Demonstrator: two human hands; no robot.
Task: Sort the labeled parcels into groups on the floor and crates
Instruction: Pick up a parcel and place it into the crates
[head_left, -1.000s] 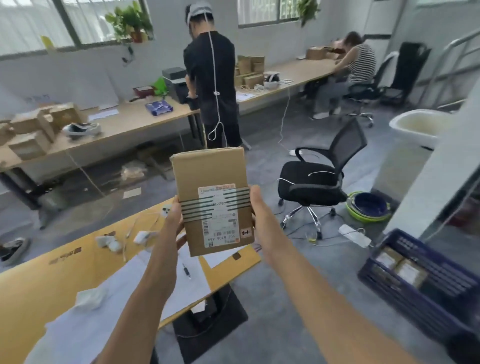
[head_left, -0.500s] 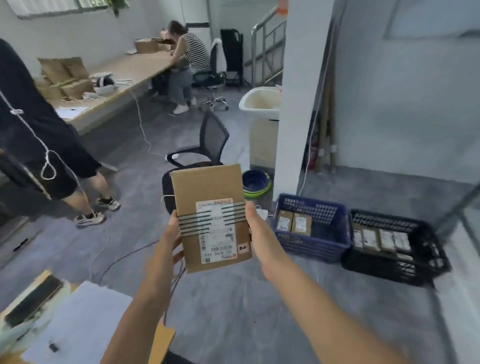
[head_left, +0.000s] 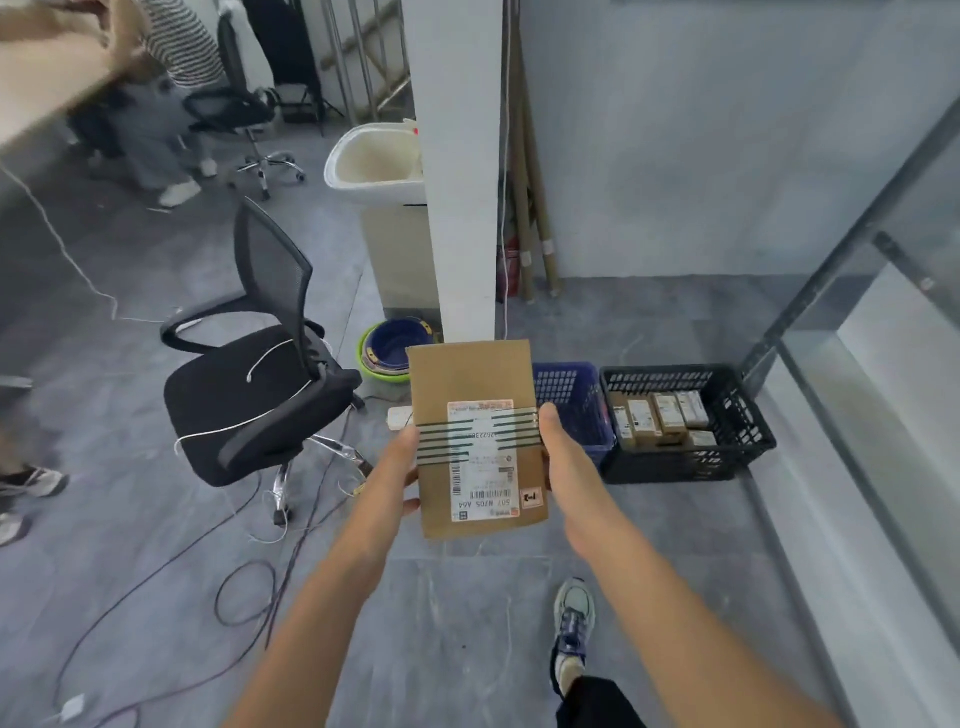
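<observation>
Closer now to the black crate (head_left: 727, 457), where several parcels lie sorted, both hands (head_left: 402, 470) (head_left: 563, 457) clamp the parcel (head_left: 475, 436), not yet placed.

One large parcel (head_left: 475, 384); two crates: blue crate (head_left: 569, 400), black crate (head_left: 675, 466).

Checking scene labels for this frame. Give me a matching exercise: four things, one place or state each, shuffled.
Things
1. cardboard parcel
2. blue crate
3. black crate
4. office chair

Places or states
a. holds a row of small labeled boxes
b. gripped between the left hand and the right hand
c. on the floor, partly hidden behind the parcel
d. white cable draped over its seat

Pairs: 1-b, 2-c, 3-a, 4-d
</observation>
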